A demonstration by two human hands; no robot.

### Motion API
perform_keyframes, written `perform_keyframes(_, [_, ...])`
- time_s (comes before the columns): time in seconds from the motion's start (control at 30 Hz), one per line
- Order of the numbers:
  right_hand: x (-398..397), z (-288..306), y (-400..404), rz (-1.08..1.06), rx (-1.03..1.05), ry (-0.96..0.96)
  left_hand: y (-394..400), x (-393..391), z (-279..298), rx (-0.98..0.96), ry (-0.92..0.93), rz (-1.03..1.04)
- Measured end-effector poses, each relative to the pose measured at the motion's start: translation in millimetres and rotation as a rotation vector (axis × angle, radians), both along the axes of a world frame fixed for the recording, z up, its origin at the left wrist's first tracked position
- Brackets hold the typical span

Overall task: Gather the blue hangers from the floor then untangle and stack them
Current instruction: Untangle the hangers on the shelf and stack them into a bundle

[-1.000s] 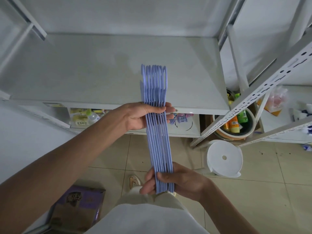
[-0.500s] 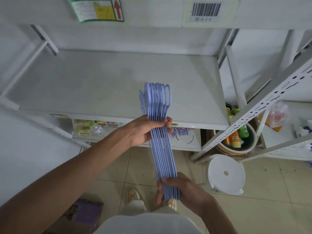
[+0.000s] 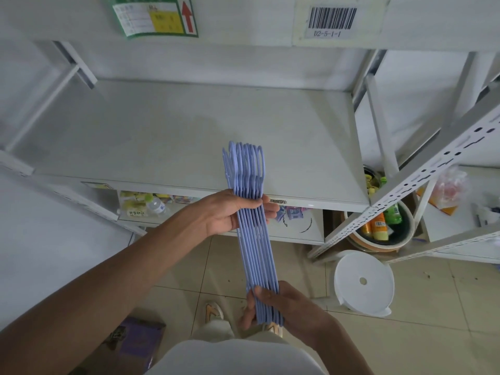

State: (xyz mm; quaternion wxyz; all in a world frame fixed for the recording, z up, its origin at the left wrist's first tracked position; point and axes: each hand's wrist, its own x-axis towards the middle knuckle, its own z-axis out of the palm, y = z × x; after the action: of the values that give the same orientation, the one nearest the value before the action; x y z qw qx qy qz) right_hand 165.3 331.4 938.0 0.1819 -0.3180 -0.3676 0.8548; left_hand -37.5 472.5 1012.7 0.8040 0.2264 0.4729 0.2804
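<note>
The stack of blue hangers (image 3: 254, 234) is held edge-on, hooks pointing away over the white shelf (image 3: 173, 136). The left hand (image 3: 230, 212) is closed around the stack just below the hooks. The right hand (image 3: 284, 304) is closed around its near end, fingers (image 3: 250, 301) wrapping the left side.

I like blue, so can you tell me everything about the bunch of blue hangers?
The blue hangers are thin, smooth and look plastic. They sit pressed side by side in one neat stack seen edge-on, hooks pointing away over the white shelf. The left hand grips them near the hooks; the right hand holds the near end. They touch nothing else.
</note>
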Motion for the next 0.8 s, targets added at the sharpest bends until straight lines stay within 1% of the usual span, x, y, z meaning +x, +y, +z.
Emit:
perform_keyframes(0.17, [5,5,10,0.025,-0.004,0.005,2,9,-1,0.075,0.085,0.092])
perform_keyframes(0.27, [8,13,15,-0.004,-0.028,0.010,5,15,-5,0.136,0.148,0.178])
perform_keyframes(0.33, [8,15,15,-0.023,-0.024,0.006,6,18,-7,0.155,0.173,0.192])
perform_keyframes(0.53, [11,12,14,-0.039,-0.030,0.006,7,19,-11,0.119,0.146,0.172])
perform_keyframes(0.7, [15,18,28,-0.027,0.016,0.021,19,17,-5,0.125,0.155,0.180])
perform_keyframes(0.8, [15,23,37,-0.062,0.074,-0.013,28,14,1,0.135,0.155,0.207])
